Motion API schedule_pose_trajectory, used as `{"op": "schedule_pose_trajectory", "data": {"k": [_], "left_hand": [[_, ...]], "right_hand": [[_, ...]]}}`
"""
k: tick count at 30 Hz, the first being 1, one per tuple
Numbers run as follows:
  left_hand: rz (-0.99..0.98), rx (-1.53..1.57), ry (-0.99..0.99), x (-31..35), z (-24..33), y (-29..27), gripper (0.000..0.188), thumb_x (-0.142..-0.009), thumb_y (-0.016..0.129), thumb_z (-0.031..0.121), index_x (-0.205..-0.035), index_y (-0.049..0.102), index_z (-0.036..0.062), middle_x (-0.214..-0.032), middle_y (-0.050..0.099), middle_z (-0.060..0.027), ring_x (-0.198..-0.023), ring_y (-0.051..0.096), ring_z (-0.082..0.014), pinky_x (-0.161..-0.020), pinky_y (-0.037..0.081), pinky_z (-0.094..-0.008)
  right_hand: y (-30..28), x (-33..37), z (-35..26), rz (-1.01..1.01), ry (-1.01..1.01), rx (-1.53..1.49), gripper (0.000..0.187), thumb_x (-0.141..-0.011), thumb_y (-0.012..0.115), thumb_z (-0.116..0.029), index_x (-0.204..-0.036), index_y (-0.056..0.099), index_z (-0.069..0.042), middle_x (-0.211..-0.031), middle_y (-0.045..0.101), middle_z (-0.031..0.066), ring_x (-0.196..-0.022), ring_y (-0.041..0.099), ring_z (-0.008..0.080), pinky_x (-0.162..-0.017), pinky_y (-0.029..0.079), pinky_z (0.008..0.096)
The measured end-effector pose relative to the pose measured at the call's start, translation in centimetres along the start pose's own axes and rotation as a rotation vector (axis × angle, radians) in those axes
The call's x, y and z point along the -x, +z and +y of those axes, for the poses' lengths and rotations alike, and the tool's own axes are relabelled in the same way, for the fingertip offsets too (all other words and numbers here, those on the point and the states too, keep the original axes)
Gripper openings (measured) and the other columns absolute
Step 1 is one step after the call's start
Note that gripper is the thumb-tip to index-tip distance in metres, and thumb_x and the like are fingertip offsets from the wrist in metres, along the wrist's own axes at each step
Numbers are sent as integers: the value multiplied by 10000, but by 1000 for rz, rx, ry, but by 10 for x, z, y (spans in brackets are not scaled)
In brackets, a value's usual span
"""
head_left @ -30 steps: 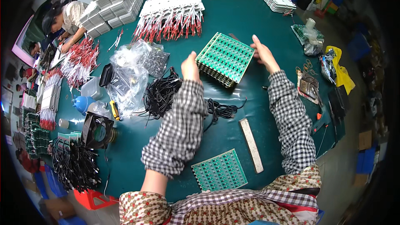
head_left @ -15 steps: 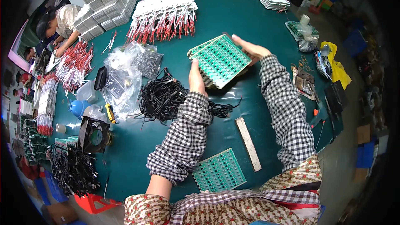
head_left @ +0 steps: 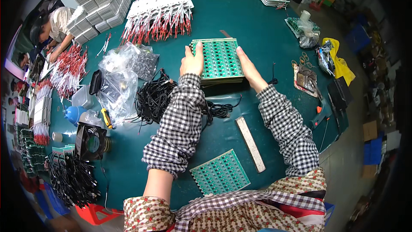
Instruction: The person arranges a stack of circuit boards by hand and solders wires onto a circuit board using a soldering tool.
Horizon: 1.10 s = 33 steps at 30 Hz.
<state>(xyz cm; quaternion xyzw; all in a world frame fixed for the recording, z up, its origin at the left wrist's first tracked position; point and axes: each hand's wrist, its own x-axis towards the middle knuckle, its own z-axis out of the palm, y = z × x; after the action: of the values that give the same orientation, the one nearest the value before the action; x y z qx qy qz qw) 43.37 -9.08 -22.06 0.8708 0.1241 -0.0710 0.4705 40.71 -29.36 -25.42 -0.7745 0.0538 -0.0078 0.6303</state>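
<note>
A stack of green circuit boards (head_left: pixel 218 60) is held between my two hands over the far middle of the table. My left hand (head_left: pixel 192 62) presses its left side, thumb along the edge. Against the right side lies my right hand (head_left: pixel 250 69), with the fingers partly hidden behind the boards. The stack now sits nearly square to me, its top board's rows of small parts facing up. Nearer my body, a single green circuit board panel (head_left: pixel 221 172) lies flat. Right of that panel rests a long pale bar (head_left: pixel 250 144).
Black cables (head_left: pixel 155 99) lie left of the stack, beside clear plastic bags (head_left: pixel 122 77). White boards with red and white wires (head_left: pixel 159 13) stand behind. A fan (head_left: pixel 91 141) and a yellow screwdriver (head_left: pixel 107 118) are on the left. A co-worker (head_left: pixel 58 28) sits at far left.
Both hands have turned the board stack from a slant to nearly square. My left hand has moved up along its left side. The view has shifted slightly.
</note>
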Motion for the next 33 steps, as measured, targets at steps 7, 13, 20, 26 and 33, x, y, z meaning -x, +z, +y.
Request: {"op": "schedule_pose_trajectory", "data": {"k": [7,13,20,26,33], "left_hand": [[-252,981,98,-19,-44,22,607,-968,425,474,-1355,437,6,-1356,492,-106,-1181,508,-211,-1016,371,-338],[-209,1164,148,10,-38,25,523,-987,405,435,-1355,440,65,-1315,521,-75,-1162,522,-186,-982,409,-323],[-121,1092,59,-5,-54,37,960,-876,452,640,-1467,115,-37,-1544,137,-172,-1427,135,-262,-1146,115,-386],[-42,1024,14,-1,-56,30,988,-859,480,638,-1426,167,-109,-1504,203,-240,-1408,188,-311,-1137,156,-357],[7,786,102,47,-16,40,962,-869,483,612,-1404,208,-139,-1456,296,-277,-1370,279,-342,-1117,208,-342]], "right_hand": [[-4,-18,2,-104,77,-274,772,-950,339,-600,-1446,285,-11,-1483,310,147,-1352,309,231,-1108,238,327],[2,-19,-21,-167,29,-4,849,-917,308,-669,-1445,284,-4,-1472,312,190,-1355,301,276,-1115,226,348],[8,-31,-33,-156,-9,139,849,-924,308,-656,-1452,251,7,-1494,267,188,-1374,271,260,-1124,203,339],[16,-22,-24,-143,131,-24,776,-924,367,-629,-1412,371,-25,-1401,436,154,-1278,424,232,-1067,305,326],[-25,-3,-7,-77,147,-220,885,-903,343,-674,-1465,217,-3,-1538,183,143,-1407,208,246,-1134,169,343]]}}
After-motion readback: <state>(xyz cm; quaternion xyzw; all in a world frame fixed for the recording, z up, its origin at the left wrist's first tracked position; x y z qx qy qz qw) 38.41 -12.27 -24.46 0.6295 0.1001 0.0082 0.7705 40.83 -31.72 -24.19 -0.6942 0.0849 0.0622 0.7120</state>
